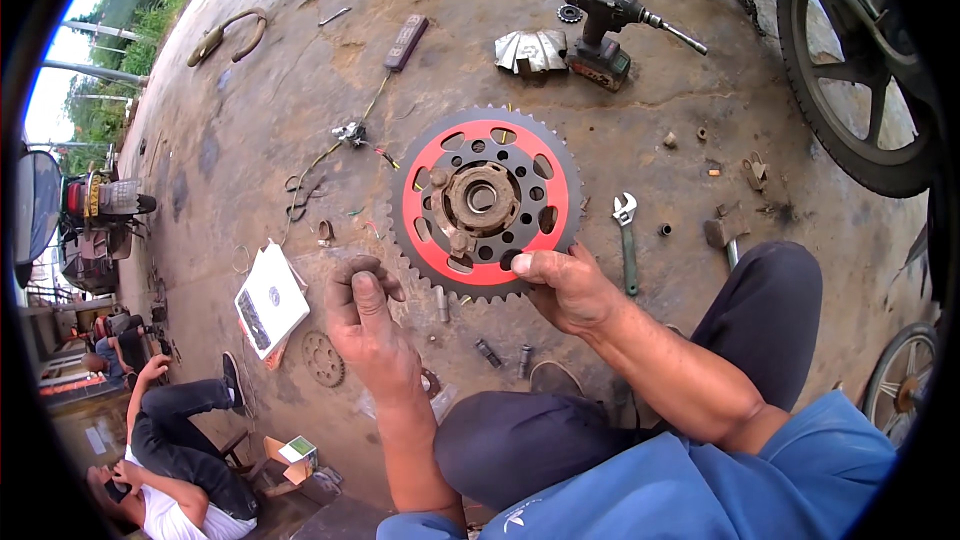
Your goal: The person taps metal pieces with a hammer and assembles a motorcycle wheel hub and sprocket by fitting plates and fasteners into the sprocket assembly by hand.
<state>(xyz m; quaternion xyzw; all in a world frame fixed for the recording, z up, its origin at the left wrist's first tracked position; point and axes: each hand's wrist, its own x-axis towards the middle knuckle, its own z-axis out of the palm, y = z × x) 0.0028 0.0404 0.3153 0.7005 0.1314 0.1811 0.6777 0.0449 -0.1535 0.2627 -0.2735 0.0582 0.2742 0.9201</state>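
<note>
Sprocket-hub assembly (484, 176) hung over floor (330, 70), well in from its left edge | right hand (574, 292) pinched near rim; left hand (372, 325) half-curled, contents unclear | seemed heavy, rigid; opposite rims suited holding.

You're in an open-air repair workshop: a cordless drill (603, 12) (upper right of the frame), an adjustable wrench (628, 252) and a vehicle wheel (846, 72) on stained ground (235, 165) show it.

The left hand (372, 320) curls its fingers (347, 285) behind an upright thumb (370, 302). The right hand (575, 295) pinches, its forearm (690, 375) slanting inward.
</note>
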